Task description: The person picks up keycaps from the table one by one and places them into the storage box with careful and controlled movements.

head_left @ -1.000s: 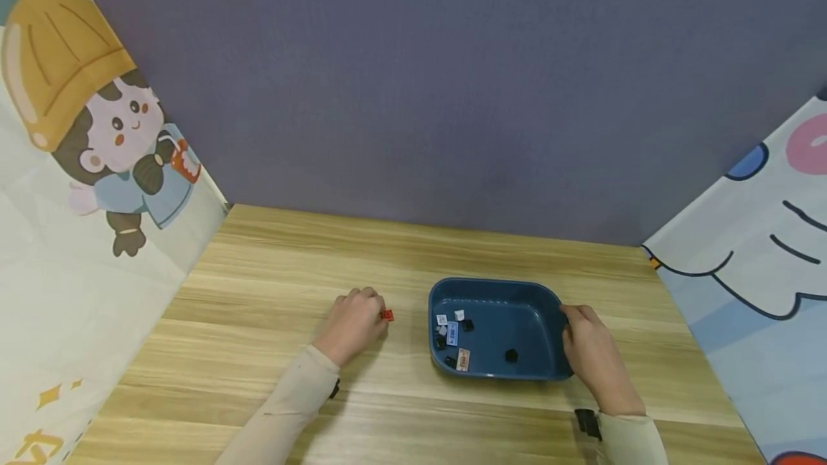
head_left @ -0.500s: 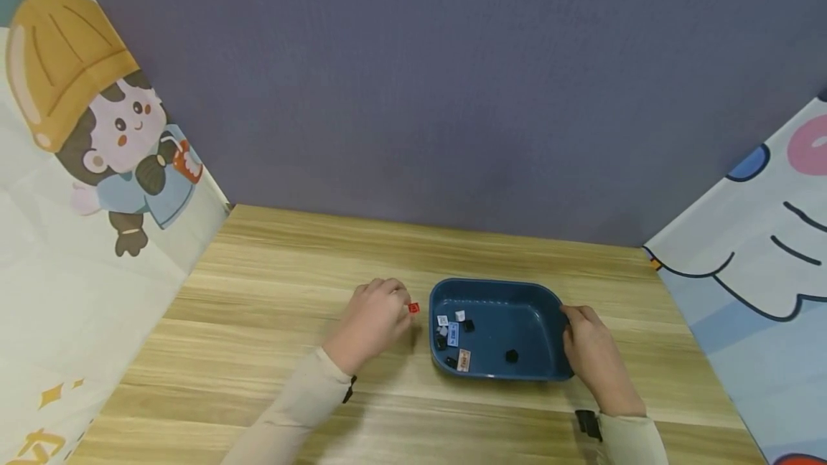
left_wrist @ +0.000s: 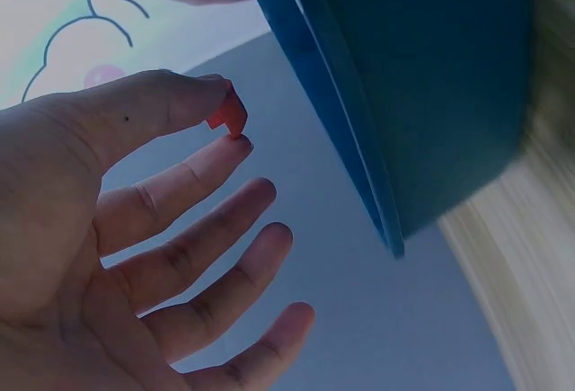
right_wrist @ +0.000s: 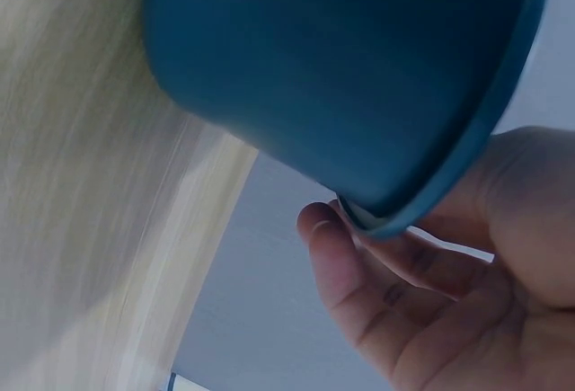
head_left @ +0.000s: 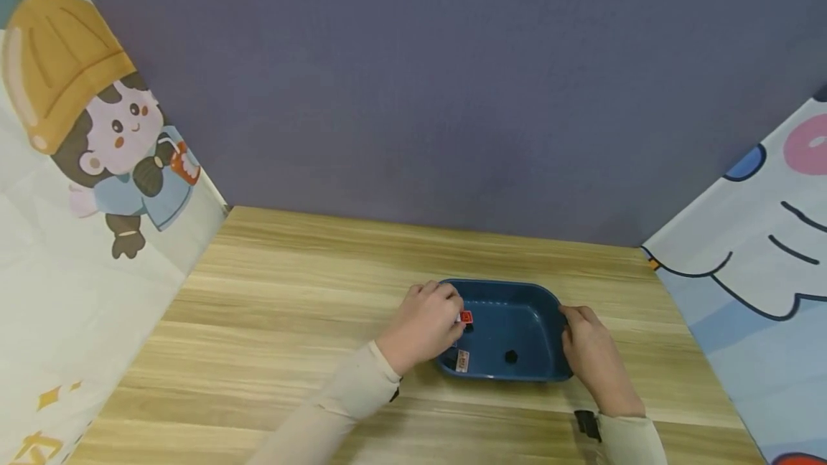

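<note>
In the head view, my left hand (head_left: 423, 323) is over the left end of a dark blue tray (head_left: 545, 294). It pinches a small red plastic piece (left_wrist: 232, 112) between thumb and index fingertip, the other fingers spread in the left wrist view. The head view shows a printed square face on this red piece (head_left: 466, 317). My right hand (head_left: 591, 350) holds the tray's right rim, with fingers under the lip in the right wrist view. A pale pink printed tile (head_left: 462, 361) and a black piece (head_left: 511, 356) lie in the tray. My left hand hides other small pieces there.
The tray stands on a wood-grain table (head_left: 278, 293). Behind it rises a grey-blue panel (head_left: 413, 92). Cartoon-printed sheets flank the table, one on the left (head_left: 161, 257) and one on the right (head_left: 743, 293).
My left hand has moved right with the red piece, from the table to over the tray's left end, covering several pieces seen before. My right hand has stayed on the rim.
</note>
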Demonstrator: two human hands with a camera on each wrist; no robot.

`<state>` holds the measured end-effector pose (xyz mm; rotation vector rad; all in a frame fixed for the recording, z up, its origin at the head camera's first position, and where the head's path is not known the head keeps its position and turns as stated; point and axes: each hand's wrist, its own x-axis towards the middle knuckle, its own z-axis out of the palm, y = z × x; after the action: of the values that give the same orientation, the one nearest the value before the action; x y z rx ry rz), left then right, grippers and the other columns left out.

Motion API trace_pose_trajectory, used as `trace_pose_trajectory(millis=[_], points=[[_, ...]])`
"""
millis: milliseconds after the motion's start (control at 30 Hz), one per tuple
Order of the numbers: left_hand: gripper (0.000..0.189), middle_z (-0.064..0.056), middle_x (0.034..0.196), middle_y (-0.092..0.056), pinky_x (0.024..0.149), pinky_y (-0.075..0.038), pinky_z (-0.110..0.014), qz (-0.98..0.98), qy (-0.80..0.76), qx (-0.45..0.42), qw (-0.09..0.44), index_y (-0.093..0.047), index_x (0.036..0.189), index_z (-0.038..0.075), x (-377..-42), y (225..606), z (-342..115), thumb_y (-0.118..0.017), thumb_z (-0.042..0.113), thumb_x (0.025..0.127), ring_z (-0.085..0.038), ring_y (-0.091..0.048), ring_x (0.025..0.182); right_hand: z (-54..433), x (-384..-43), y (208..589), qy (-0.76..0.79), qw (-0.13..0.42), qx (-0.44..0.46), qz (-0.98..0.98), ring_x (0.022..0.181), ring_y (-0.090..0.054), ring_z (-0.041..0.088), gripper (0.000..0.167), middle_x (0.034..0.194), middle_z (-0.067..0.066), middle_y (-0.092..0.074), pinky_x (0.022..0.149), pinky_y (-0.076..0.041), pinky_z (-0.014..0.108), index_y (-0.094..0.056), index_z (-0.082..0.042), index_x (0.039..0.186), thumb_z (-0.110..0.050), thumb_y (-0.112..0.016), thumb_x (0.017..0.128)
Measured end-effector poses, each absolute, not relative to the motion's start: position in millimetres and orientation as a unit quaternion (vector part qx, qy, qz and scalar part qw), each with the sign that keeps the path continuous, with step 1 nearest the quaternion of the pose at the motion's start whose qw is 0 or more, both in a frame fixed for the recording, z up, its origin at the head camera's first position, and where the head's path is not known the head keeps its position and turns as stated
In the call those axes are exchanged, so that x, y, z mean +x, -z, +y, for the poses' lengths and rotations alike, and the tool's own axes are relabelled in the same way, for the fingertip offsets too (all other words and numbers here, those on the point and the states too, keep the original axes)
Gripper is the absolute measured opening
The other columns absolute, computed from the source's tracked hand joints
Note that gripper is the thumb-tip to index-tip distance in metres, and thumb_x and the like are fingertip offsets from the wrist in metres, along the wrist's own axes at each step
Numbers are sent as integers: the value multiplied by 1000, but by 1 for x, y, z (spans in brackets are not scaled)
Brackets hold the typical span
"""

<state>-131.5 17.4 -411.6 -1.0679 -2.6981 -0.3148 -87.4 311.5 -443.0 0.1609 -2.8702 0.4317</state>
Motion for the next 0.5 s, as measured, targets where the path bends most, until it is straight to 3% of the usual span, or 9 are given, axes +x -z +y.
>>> trace_pose_trajectory(millis=[267,500], points=[[15,0,111,-68,84,-53,-43,-917,124,-367,99,-76,100,20,-130,414,23,-73,33,93,-21,-63,99,310,-89,444,-149,125,61,-979,96,-62,46,32,112,33,-58,76,-55,55,-58,18,120,12,-60,88],[22,0,112,-68,86,-53,-42,-921,118,-357,97,-76,105,18,-129,413,20,-74,34,92,-21,-64,102,312,-90,446,-146,148,74,-975,94,-62,47,31,109,33,-58,75,-55,56,-59,18,117,14,-61,86]])
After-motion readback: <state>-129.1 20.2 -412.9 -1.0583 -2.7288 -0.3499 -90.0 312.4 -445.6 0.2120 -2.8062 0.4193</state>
